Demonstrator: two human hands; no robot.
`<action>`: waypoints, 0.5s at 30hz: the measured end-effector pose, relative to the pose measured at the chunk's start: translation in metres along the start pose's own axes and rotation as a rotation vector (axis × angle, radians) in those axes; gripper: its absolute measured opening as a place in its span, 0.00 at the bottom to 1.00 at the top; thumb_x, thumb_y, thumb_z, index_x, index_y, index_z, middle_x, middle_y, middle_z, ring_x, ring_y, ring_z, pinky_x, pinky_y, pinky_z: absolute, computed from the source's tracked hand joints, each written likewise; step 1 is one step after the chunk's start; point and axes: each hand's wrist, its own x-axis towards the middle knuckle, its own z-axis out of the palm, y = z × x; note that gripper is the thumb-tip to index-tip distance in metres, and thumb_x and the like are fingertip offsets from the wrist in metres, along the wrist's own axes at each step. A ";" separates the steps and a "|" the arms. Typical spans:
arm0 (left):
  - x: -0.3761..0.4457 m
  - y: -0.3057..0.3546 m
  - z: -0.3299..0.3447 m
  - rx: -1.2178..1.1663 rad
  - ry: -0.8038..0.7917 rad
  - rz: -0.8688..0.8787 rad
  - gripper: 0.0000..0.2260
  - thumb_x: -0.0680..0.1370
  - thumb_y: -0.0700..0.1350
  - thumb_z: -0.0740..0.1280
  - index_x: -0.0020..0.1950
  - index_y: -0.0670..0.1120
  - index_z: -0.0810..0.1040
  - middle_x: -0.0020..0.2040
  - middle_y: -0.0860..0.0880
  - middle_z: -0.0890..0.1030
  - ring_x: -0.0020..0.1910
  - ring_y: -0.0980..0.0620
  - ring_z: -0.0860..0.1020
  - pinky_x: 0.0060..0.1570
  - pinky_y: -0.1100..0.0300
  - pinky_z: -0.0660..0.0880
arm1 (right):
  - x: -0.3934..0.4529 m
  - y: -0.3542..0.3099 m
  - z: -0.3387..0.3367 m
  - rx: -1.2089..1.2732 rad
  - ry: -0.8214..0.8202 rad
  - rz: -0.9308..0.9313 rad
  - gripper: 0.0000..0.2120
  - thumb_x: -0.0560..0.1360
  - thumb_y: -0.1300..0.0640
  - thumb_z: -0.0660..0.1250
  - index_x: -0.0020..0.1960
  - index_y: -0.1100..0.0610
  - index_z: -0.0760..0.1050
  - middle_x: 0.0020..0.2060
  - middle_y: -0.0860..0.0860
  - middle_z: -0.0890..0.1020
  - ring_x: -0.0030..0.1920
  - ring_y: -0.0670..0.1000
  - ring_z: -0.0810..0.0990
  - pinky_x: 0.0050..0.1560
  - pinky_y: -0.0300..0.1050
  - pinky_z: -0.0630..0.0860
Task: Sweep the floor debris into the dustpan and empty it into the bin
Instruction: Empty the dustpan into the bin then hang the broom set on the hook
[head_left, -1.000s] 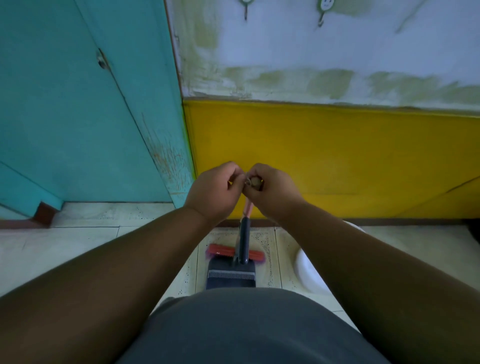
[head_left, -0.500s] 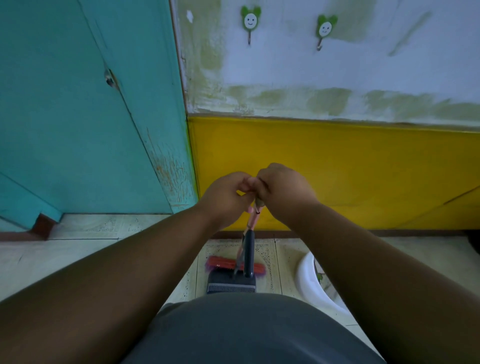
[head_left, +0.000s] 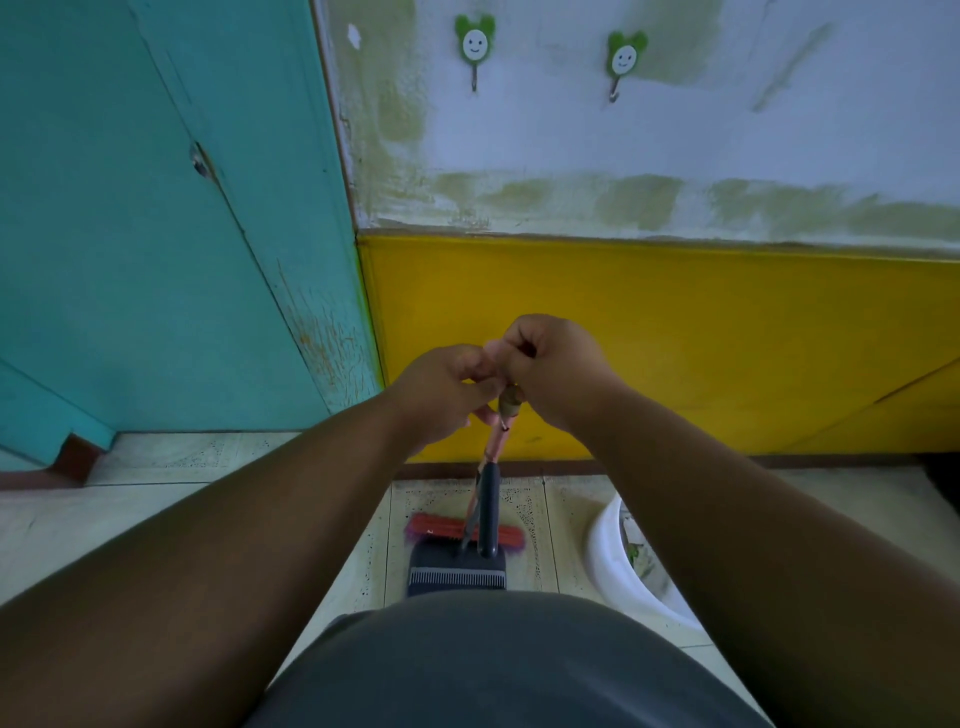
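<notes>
Both hands are rising along the yellow wall (head_left: 675, 338): left hand (head_left: 441, 397) and right hand (head_left: 558, 369) gripping the broom handle (head_left: 506, 415) top, dustpan (head_left: 457, 569) standing below, bin (head_left: 618, 561) just right.

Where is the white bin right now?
In the head view, the white bin sits on the floor at lower right, just right of the dustpan, partly hidden by the right forearm.

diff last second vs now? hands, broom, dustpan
The view tilted up: two green wall hooks are now fully in frame. The right hand rose slightly above the left hand; the handle top now shows below it. Both hands keep gripping the handle tops. The red broom, dark dustpan and white bin stayed put on the floor.
</notes>
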 end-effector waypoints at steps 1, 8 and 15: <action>-0.001 -0.002 0.000 -0.004 0.005 0.000 0.05 0.80 0.41 0.66 0.52 0.42 0.80 0.43 0.49 0.85 0.37 0.53 0.82 0.33 0.60 0.71 | -0.001 -0.001 0.000 -0.042 0.012 0.002 0.13 0.78 0.52 0.67 0.37 0.55 0.73 0.25 0.51 0.80 0.27 0.51 0.79 0.31 0.50 0.78; -0.007 -0.018 -0.014 -0.088 0.093 -0.038 0.04 0.78 0.40 0.68 0.46 0.43 0.82 0.43 0.44 0.85 0.37 0.51 0.80 0.34 0.58 0.71 | -0.004 -0.008 -0.010 -0.127 -0.093 0.126 0.16 0.80 0.49 0.64 0.42 0.62 0.75 0.29 0.55 0.77 0.25 0.49 0.71 0.26 0.41 0.68; -0.007 -0.002 -0.021 -0.161 0.016 -0.034 0.05 0.79 0.37 0.65 0.47 0.38 0.80 0.40 0.39 0.81 0.31 0.51 0.76 0.31 0.58 0.68 | 0.001 -0.022 -0.015 0.299 -0.240 0.290 0.06 0.76 0.64 0.66 0.43 0.66 0.78 0.25 0.54 0.81 0.22 0.48 0.72 0.27 0.40 0.70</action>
